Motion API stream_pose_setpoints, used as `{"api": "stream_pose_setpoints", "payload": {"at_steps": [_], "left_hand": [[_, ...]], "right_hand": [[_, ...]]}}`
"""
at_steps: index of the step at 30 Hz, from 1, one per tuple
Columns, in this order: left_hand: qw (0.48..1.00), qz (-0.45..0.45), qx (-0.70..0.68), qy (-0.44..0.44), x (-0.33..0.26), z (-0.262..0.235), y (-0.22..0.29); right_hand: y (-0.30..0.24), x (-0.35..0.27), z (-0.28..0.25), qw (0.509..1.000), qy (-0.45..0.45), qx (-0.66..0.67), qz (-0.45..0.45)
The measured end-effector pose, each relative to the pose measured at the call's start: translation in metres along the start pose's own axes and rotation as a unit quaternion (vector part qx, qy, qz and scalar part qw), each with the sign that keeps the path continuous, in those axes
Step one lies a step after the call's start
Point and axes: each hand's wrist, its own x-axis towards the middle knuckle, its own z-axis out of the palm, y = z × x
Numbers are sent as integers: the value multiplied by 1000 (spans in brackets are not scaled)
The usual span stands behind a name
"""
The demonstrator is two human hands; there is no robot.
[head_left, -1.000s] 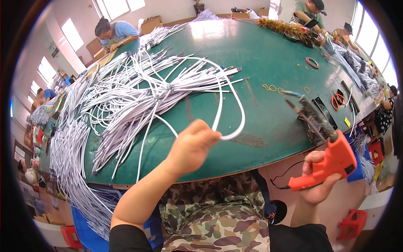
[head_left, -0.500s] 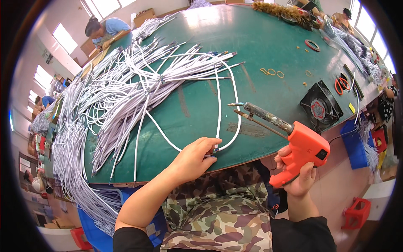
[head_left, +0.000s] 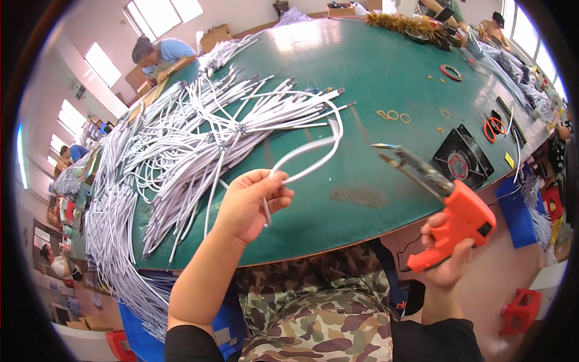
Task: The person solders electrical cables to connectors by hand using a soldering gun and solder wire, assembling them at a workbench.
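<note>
My left hand (head_left: 248, 204) is raised over the near edge of the green table (head_left: 386, 78) and pinches a white cable (head_left: 313, 151) that curls up in a loop to the right of my fingers. My right hand (head_left: 447, 260) grips the handle of an orange soldering gun (head_left: 458, 220); its long metal tip (head_left: 398, 160) points up and left toward the loop, a short way from it. Bundles of white cables (head_left: 199, 139) lie spread over the table's left half.
A small black fan (head_left: 463, 158), orange-handled scissors (head_left: 496, 125), a tape ring (head_left: 450, 72) and rubber bands (head_left: 392, 114) lie on the right of the table. More cables hang off the left edge (head_left: 114, 241). Other people sit at the far left (head_left: 158, 53) and far right (head_left: 488, 24).
My left hand has lifted the white cable off the table, so the loop now stands in the air. The soldering gun has swung closer, its tip raised toward the cable.
</note>
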Motion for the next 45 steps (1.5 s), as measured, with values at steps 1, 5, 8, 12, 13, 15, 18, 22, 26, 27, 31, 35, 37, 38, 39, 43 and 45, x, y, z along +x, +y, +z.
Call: {"api": "stream_pose_setpoints", "payload": {"at_steps": [1,5,8,12,13,15,18,22,26,27,31,35,37,38,39,43,45], "left_hand": [[995,-1,-102,-21,4,-6,-6],[977,-50,-196,-59,2,0,-34],[964,-88,-243,-68,0,5,-43],[967,-92,-225,-73,0,12,-41],[970,-104,-208,-73,1,14,-39],[972,-116,-190,-74,1,15,-39],[963,-122,-195,-139,0,12,-41],[966,-103,-170,-165,-1,10,-42],[960,-65,-181,-203,-2,12,-43],[960,-66,-180,-204,-3,15,-42],[986,8,3,-165,-15,32,-31],[832,166,522,-87,-13,37,-11],[797,161,571,-116,-8,33,9],[849,65,512,-114,-9,38,25],[887,-31,446,-116,-4,41,40],[923,205,325,-18,3,42,106],[854,363,370,31,7,51,138]], "right_hand": [[-3,2,-4,1000,-1,7,-3],[-13,4,-10,999,32,-3,-35],[-14,4,-9,999,11,-25,-29],[-13,3,-8,999,4,-28,-24],[-12,3,-8,999,4,-32,-24],[-11,3,-7,999,10,-28,-27],[-9,2,-8,999,10,-21,-30],[-8,2,-10,999,-7,-22,-33],[-5,0,-8,1000,2,-3,-28],[-5,0,-8,1000,-1,0,-28],[-5,-1,-10,1000,-5,-9,-28],[-5,1,-14,999,-6,-11,-32],[-8,2,-14,999,-1,-17,-29],[-10,2,-16,999,0,-18,-33],[-12,3,-19,999,11,-20,-45],[-29,10,-30,996,33,-19,-80],[-42,15,-26,992,72,-21,-102]]}}
